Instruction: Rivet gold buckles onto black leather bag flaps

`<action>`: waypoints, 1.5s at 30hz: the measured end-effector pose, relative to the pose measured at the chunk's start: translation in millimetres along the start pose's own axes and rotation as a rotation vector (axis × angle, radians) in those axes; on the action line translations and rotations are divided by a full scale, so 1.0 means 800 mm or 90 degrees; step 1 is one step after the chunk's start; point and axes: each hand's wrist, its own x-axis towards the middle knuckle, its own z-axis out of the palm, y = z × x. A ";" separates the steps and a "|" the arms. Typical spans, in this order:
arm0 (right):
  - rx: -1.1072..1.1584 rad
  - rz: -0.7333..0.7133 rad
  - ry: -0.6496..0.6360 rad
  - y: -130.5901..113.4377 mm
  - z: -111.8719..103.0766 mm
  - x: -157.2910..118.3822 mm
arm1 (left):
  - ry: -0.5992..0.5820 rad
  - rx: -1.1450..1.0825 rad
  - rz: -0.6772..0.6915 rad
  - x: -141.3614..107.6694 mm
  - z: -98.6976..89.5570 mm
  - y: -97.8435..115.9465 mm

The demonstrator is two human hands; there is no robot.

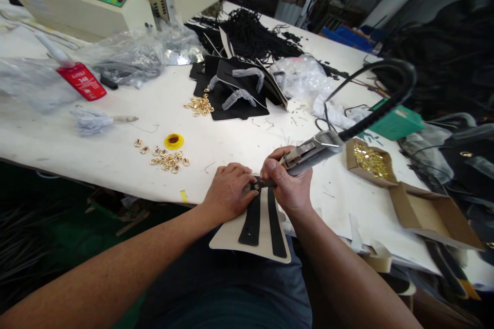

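Observation:
In my right hand (290,185) is a silver power screwdriver (318,148) with a thick black hose, its tip pointing left and down. The tip meets or nearly meets a small metal fitting (256,186) at the top of a black strap (251,223). My left hand (228,193) is closed about that strap end, thumb and forefinger on either side of the fitting. Beneath lies a beige panel (264,226), partly over my lap, with a second black strap (278,234) along its right side. The bit itself is mostly hidden by my right fingers.
Gold buckles (165,163) lie left of my hands, near a yellow round container (174,141). Black panels (235,97) and a red bottle (83,81) stand farther back. At right are a carton of gold parts (370,161) and an open cardboard box (430,211).

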 end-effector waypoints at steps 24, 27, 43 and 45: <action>-0.112 -0.106 -0.068 0.001 0.009 0.005 | -0.008 0.028 -0.008 0.002 0.002 0.001; -0.096 -0.106 -0.055 0.005 0.008 0.004 | -0.013 0.023 -0.006 0.002 0.001 0.001; -0.106 -0.048 -0.047 -0.050 -0.009 0.019 | -0.018 0.057 -0.028 0.000 0.002 0.011; -0.284 -0.071 -0.035 -0.051 -0.033 0.025 | -0.019 0.056 -0.048 0.004 0.000 0.014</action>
